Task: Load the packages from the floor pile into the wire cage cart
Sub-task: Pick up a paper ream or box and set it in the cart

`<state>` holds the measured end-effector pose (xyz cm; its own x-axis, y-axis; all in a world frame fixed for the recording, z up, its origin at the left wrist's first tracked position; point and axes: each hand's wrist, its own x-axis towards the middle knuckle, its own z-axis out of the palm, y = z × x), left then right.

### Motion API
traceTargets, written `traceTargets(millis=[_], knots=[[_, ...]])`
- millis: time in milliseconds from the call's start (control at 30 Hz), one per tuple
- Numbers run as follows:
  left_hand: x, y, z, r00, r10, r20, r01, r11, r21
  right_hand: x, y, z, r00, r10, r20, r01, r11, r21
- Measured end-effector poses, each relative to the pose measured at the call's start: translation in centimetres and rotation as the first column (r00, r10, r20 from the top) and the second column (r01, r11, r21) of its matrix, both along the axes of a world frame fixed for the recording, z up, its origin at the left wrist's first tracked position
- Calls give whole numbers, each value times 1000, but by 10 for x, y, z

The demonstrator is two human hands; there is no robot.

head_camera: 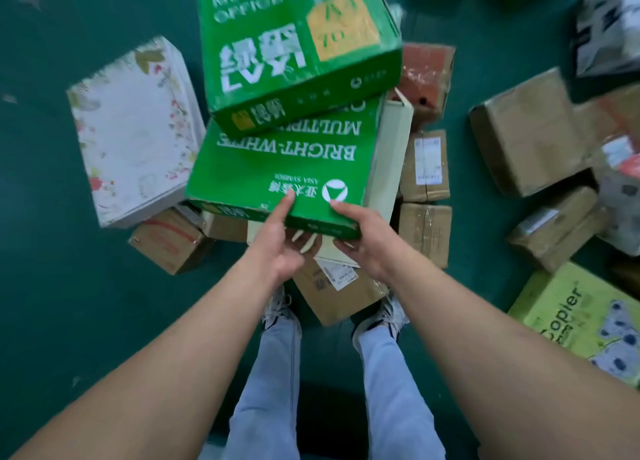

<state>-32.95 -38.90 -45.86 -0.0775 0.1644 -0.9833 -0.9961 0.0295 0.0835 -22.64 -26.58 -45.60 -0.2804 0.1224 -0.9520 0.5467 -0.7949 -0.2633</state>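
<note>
Both hands clamped on near edge of lower green paper box (277, 169): left hand (280, 245), right hand (363, 238). Second green box (298, 44) rests on top. Pickup step; next lift needs both boxes kept level. Cart not visible.

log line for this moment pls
stage: pickup | left hand: grips lower green paper box near edge | right hand: same edge | second green box on top | cart: not in view

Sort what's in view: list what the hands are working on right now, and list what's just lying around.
In hand:
- lower green paper box, gripped at its near edge by the left hand and right hand
- upper green paper box, resting on it

Lying about:
- floral box
- brown cartons
- lime copier-paper box
- green floor
</note>
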Motion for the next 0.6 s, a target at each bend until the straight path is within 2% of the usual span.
traceTargets(millis=[200, 300, 433, 600], knots=[[1, -15, 135, 993, -52, 108, 54, 998, -15, 5, -24, 157, 996, -18, 87, 24, 998, -66], [8, -31, 213, 992, -65, 105, 68, 997, -24, 12, -45, 236, 991, 5, 137, 7, 996, -85], [21, -58, 299, 990, -132, 46, 133, 991, -29, 32, -75, 307, 992, 38, 120, -22, 991, -134], [35, -100, 357, 992, -75, -99, 67, 995, -78, 49, -84, 352, 973, 227, 40, -218, 963, -160]])
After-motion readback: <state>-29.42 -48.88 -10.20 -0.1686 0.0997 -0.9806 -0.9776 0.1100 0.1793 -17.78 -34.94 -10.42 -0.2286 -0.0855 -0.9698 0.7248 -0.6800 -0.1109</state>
